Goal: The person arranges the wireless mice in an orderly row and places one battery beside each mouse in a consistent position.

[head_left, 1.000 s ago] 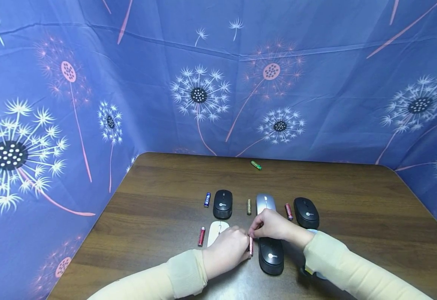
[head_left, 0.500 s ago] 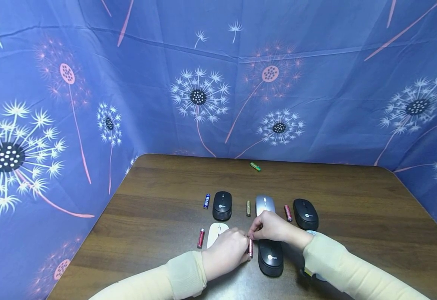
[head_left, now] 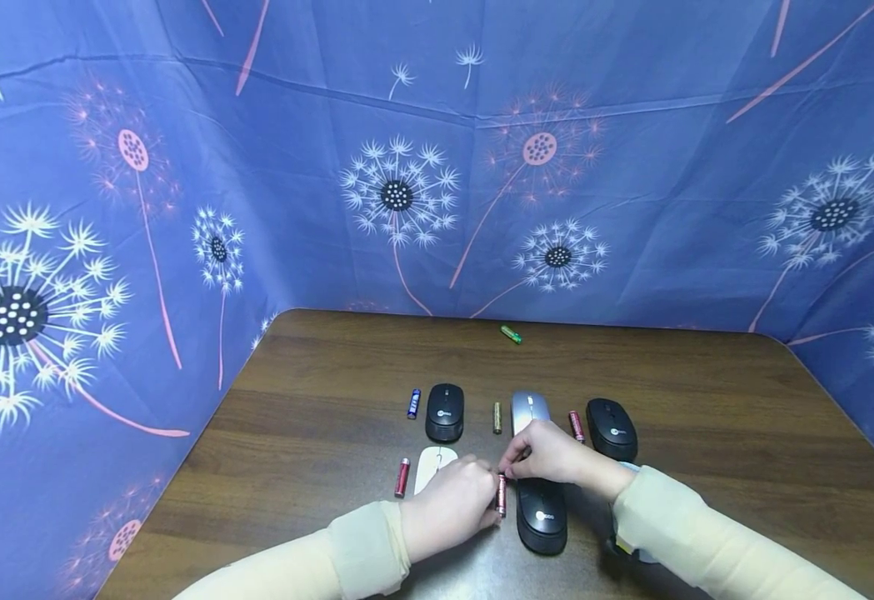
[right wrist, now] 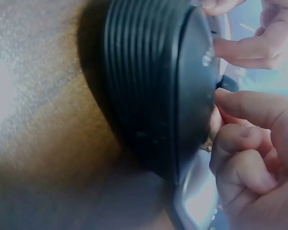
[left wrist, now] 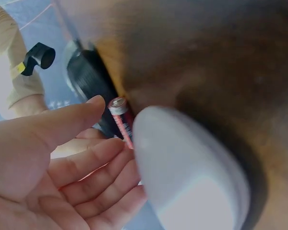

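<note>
A red battery [head_left: 501,497] lies on the table beside a black mouse [head_left: 541,518]. My left hand [head_left: 453,510] is at the battery's left; in the left wrist view its thumb [left wrist: 97,103] stands a little apart from the battery, and its loosely bent fingers reach the lower part. At the battery's far end, my right hand [head_left: 545,452] has thumb and forefinger together, pinching it; the contact is partly hidden in the right wrist view. A silver mouse [head_left: 530,406] is partly covered by the right hand, and a white mouse [head_left: 435,463] by the left.
A second red battery [head_left: 402,477] lies left of the white mouse. Farther back are a blue battery [head_left: 414,403], a black mouse [head_left: 445,412], a gold battery [head_left: 497,417], another red battery [head_left: 576,426] and another black mouse [head_left: 612,428]. A green battery [head_left: 511,334] lies near the far edge.
Both hands stay around the same red battery with only slight finger shifts. The right forearm has edged a little to the right. The other batteries and mice keep their places.
</note>
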Action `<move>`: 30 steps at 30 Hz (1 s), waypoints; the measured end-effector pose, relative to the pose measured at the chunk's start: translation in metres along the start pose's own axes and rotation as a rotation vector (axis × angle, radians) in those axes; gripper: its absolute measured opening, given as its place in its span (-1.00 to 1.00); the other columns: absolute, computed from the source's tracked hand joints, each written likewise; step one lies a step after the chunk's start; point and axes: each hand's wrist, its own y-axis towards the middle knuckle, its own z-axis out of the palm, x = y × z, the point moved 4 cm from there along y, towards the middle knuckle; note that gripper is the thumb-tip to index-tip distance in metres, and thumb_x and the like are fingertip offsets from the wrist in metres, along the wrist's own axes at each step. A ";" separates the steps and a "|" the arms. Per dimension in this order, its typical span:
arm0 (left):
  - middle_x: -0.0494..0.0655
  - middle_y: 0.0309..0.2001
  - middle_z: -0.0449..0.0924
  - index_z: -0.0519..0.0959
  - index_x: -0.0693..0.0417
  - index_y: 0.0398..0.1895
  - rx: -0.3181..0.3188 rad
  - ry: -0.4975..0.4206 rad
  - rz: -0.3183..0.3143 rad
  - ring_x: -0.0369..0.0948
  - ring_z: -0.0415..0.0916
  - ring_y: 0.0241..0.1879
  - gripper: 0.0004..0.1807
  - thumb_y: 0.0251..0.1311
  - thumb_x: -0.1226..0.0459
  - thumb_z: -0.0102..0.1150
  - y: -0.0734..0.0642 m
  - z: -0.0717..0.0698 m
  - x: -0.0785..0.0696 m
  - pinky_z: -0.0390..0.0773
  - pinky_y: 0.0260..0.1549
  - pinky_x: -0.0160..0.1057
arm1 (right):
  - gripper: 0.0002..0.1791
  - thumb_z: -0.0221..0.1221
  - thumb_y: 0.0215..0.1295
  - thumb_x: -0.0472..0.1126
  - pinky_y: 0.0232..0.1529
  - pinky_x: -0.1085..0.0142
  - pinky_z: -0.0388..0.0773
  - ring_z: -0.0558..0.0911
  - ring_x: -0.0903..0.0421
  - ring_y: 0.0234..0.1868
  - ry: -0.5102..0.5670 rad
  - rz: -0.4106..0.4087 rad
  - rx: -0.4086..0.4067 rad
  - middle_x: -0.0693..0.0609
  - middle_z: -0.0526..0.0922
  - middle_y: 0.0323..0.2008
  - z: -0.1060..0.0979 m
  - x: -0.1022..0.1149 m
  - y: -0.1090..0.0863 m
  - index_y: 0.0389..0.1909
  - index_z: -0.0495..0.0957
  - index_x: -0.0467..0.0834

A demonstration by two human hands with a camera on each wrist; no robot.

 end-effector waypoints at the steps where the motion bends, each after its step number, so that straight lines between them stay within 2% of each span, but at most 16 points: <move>1: -0.31 -0.55 0.51 0.51 -0.14 -0.66 0.001 -0.005 0.002 -0.33 0.48 -0.46 -0.72 -0.13 0.01 0.42 0.000 -0.002 0.000 0.45 -0.40 -0.39 | -0.95 0.32 -0.03 -0.31 -0.39 0.48 0.46 0.49 0.44 -0.48 -0.001 0.006 -0.001 0.19 0.68 -0.56 -0.002 0.001 0.000 -0.49 0.71 -0.14; 6: -0.34 -0.56 0.49 0.54 -0.14 -0.60 0.021 -0.054 0.020 -0.36 0.48 -0.46 -0.76 -0.13 0.04 0.43 0.006 -0.011 0.006 0.46 -0.40 -0.40 | -0.95 0.31 0.03 -0.32 -0.63 0.46 0.40 0.44 0.35 -0.64 0.041 0.093 0.009 0.19 0.63 -0.59 -0.011 0.003 -0.003 -0.46 0.71 -0.14; 8: -0.34 -0.54 0.50 0.58 -0.11 -0.54 0.039 -0.087 0.028 -0.38 0.47 -0.46 -0.79 -0.13 0.06 0.43 0.009 -0.017 0.009 0.46 -0.42 -0.42 | -0.96 0.30 0.06 -0.31 -0.74 0.48 0.34 0.39 0.31 -0.73 0.069 0.131 0.017 0.14 0.61 -0.62 -0.015 0.004 -0.004 -0.45 0.70 -0.15; 11: -0.30 -0.47 0.58 0.64 -0.04 -0.41 0.089 -0.172 0.024 -0.42 0.46 -0.45 -0.79 -0.08 0.11 0.42 0.014 -0.027 0.016 0.46 -0.42 -0.47 | -0.95 0.29 0.09 -0.30 -0.78 0.50 0.32 0.38 0.28 -0.75 0.100 0.159 0.031 0.03 0.61 -0.64 -0.023 0.006 -0.006 -0.42 0.70 -0.18; 15: -0.23 -0.28 0.66 0.66 0.01 -0.24 0.159 -0.304 -0.025 -0.41 0.52 -0.30 -0.73 -0.01 0.12 0.39 0.021 -0.038 0.031 0.50 -0.28 -0.49 | -0.94 0.27 0.12 -0.31 -0.73 0.40 0.45 0.44 0.24 -0.72 0.116 0.168 0.038 -0.07 0.63 -0.60 -0.035 0.009 -0.005 -0.39 0.69 -0.20; 19: -0.20 -0.17 0.67 0.65 0.01 -0.15 0.180 -0.409 -0.068 -0.35 0.56 -0.15 -0.67 0.01 0.11 0.38 0.028 -0.047 0.047 0.51 -0.13 -0.43 | -0.91 0.24 0.11 -0.32 -0.61 0.22 0.56 0.52 0.14 -0.63 0.135 0.164 0.019 -0.10 0.66 -0.52 -0.048 0.012 -0.004 -0.37 0.67 -0.24; 26: -0.14 -0.09 0.66 0.61 0.08 -0.04 0.155 -0.593 -0.141 -0.26 0.58 -0.07 -0.59 0.04 0.12 0.36 0.046 -0.057 0.078 0.52 -0.05 -0.36 | -0.88 0.21 0.18 -0.29 -0.65 0.38 0.45 0.58 0.06 -0.53 0.147 0.210 -0.061 -0.03 0.66 -0.52 -0.070 0.007 0.000 -0.31 0.66 -0.25; 30: -0.07 0.02 0.61 0.54 0.12 0.06 0.154 -0.696 -0.167 -0.16 0.57 -0.01 -0.50 0.05 0.13 0.36 0.059 -0.056 0.093 0.52 0.00 -0.26 | -0.84 0.19 0.20 -0.31 -0.51 0.35 0.58 0.64 0.05 -0.44 0.198 0.248 -0.165 -0.04 0.69 -0.44 -0.080 0.000 0.004 -0.25 0.65 -0.30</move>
